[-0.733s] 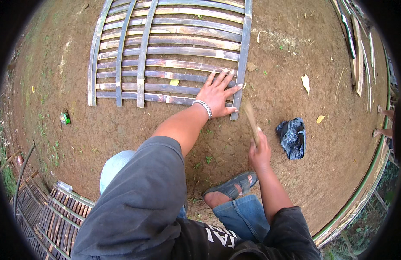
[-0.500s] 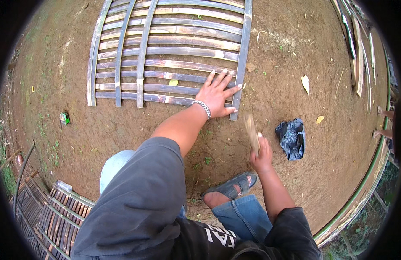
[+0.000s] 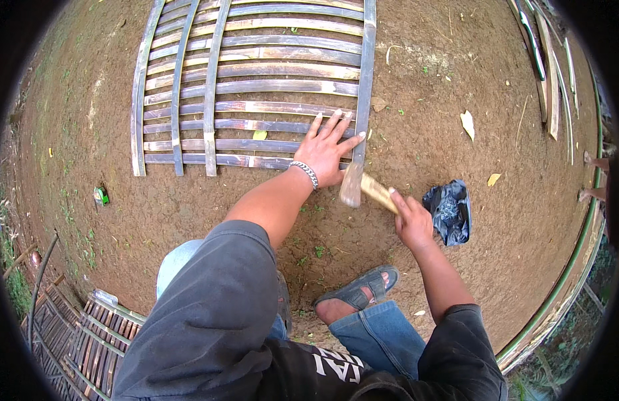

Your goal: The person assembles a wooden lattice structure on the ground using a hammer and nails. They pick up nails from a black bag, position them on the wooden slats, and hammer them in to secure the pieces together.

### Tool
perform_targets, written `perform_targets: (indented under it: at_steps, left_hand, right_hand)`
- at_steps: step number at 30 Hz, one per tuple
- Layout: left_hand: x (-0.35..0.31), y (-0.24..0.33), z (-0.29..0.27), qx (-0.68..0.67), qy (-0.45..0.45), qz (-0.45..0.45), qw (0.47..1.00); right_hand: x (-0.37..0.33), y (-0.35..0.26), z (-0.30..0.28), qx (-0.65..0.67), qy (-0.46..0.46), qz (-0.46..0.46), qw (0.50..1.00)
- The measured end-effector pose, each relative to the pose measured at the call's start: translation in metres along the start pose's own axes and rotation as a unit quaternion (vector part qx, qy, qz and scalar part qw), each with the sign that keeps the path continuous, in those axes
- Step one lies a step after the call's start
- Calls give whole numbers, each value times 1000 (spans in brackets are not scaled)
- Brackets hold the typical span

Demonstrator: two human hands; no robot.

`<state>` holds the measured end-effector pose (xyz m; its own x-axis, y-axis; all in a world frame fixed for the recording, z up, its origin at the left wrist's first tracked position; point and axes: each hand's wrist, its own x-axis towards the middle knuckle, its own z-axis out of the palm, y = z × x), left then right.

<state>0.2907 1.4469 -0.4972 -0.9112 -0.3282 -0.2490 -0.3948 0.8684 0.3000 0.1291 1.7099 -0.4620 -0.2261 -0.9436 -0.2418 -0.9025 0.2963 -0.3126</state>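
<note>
A lattice of split bamboo slats (image 3: 282, 71) lies on the bare ground, crossed by long upright strips. My left hand (image 3: 323, 148) is pressed flat on its near right corner, fingers spread and reaching to the right edge strip (image 3: 367, 60). In my right hand (image 3: 414, 222) is a hammer (image 3: 378, 194), gripped by its pale wooden handle. The blurred hammer head (image 3: 351, 186) is over the near end of that edge strip; whether it touches the strip I cannot tell.
A black plastic bag (image 3: 449, 211), its mouth open, sits right of my right hand. A green tape measure (image 3: 101, 196) lies at left. Long strips (image 3: 546, 73) lie at far right, near another person's feet (image 3: 593, 194). A second bamboo panel (image 3: 99, 334) is at lower left.
My right hand has turned the hammer leftward, bringing its head from beside the corner to the edge strip's near end. My left hand stays flat on the lattice.
</note>
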Motion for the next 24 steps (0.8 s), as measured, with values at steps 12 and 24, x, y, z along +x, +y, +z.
perform_targets:
  at_steps: [12,24]
  left_hand:
    - [-2,0,6,-36,34,0,999]
    - [-4,2,2,-32,25,1,999]
  right_hand:
    - [14,11,-11,-65,-30,2,997]
    - [17,13,-13,-63,-31,-4,998]
